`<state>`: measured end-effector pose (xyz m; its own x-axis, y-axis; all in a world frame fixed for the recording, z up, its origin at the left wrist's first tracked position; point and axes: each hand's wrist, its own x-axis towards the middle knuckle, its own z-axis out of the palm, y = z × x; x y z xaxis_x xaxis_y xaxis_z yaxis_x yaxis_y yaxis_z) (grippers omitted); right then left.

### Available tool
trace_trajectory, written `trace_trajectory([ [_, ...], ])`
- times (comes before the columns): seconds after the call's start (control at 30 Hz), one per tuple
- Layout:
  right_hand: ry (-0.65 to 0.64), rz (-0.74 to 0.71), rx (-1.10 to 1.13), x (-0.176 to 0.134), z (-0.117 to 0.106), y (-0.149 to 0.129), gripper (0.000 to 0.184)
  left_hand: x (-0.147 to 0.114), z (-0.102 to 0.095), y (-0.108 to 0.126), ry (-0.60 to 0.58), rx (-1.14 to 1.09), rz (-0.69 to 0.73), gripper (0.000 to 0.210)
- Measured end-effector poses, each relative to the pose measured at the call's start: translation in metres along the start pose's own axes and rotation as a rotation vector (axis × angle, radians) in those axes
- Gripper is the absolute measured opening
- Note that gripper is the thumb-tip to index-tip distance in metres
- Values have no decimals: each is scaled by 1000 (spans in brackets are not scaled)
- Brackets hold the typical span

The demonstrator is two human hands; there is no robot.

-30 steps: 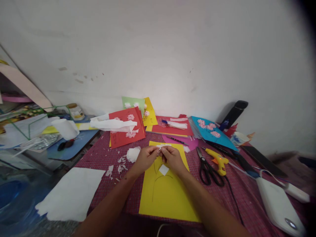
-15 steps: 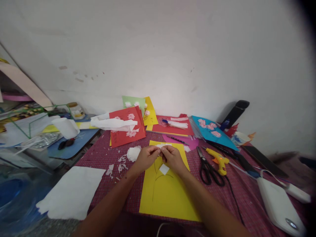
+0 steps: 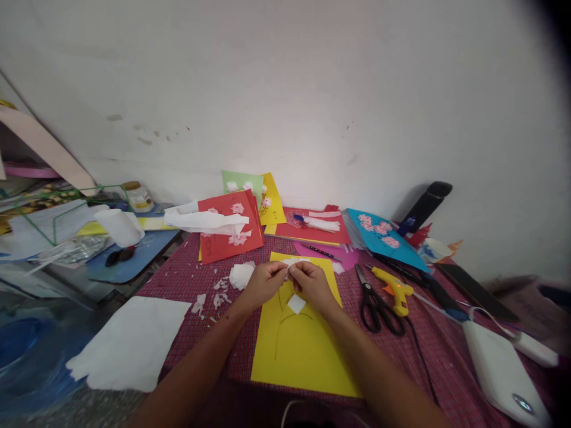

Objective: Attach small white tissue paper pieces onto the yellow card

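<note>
Above a yellow sheet of card (image 3: 303,356) with dark curved pencil-like lines, my left hand (image 3: 267,282) and my right hand (image 3: 312,285) meet fingertip to fingertip. Both are closed in a pinch on a small white piece of tissue paper (image 3: 288,271), mostly hidden by the fingers. A small white paper square (image 3: 297,304) lies on the card just below my right hand. More white paper (image 3: 294,260) shows behind the fingertips at the card's top. To the left of my left hand sits a pile of white tissue pieces (image 3: 241,276), with torn scraps (image 3: 220,297) beside it.
Black scissors (image 3: 373,306) and a yellow glue gun (image 3: 396,288) with its cord lie right of the card. A large white tissue sheet (image 3: 134,342) hangs over the left table edge. Behind are red cards (image 3: 218,252), a blue card (image 3: 379,238) and a pen (image 3: 319,252).
The camera view has shifted very slightly. Both hands stay pinched together at the same spot, with only small finger movement around the tissue paper.
</note>
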<state>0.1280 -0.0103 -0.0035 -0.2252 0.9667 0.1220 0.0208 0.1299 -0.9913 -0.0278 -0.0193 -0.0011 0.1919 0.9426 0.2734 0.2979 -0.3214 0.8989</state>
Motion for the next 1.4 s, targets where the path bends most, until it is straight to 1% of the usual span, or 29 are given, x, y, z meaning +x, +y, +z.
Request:
trace_trajectory([
  [0.1, -5, -11, 7, 0, -1, 2, 24, 0, 0, 1, 9, 39, 32, 24],
  [0.17, 19, -31, -13, 0, -1, 3, 22, 0, 0, 3, 22, 49, 41, 24],
  [0.33, 104, -91, -102, 1, 0, 5, 19, 0, -1, 5, 14, 56, 20, 22],
  [0.47, 140, -109, -104, 2, -1, 3, 18, 0, -1, 2, 8, 18, -16, 22],
  [0.53, 128, -113, -109, 2, -2, 2, 23, 1, 0, 0, 5, -17, -40, 23],
  [0.63, 93, -112, -145, 2, -6, 1, 20, 2, 1, -2, 23, -90, -87, 22],
  [0.7, 101, -104, -146, 2, -7, 0, 20, 3, 2, -3, 41, -156, -121, 24],
  [0.8, 127, -82, -106, 3, -8, 1, 21, 3, 3, -6, 53, -232, -164, 33],
  [0.87, 137, -74, -79, 4, -8, 2, 21, 3, 3, -7, 29, -235, -188, 31],
  [0.97, 145, -67, -63, 5, -8, 3, 22, 3, 2, -9, -8, -193, -206, 22],
  [1.1, 152, -51, -83, 5, -7, 4, 22, 2, 1, -7, 12, -179, -204, 24],
  [1.27, 155, -41, -108, 4, -7, 3, 27, 2, 2, -4, 0, -218, -214, 26],
  [1.4, 134, -30, -102, 4, -7, 3, 28, 2, 2, -3, -7, -275, -231, 27],
])
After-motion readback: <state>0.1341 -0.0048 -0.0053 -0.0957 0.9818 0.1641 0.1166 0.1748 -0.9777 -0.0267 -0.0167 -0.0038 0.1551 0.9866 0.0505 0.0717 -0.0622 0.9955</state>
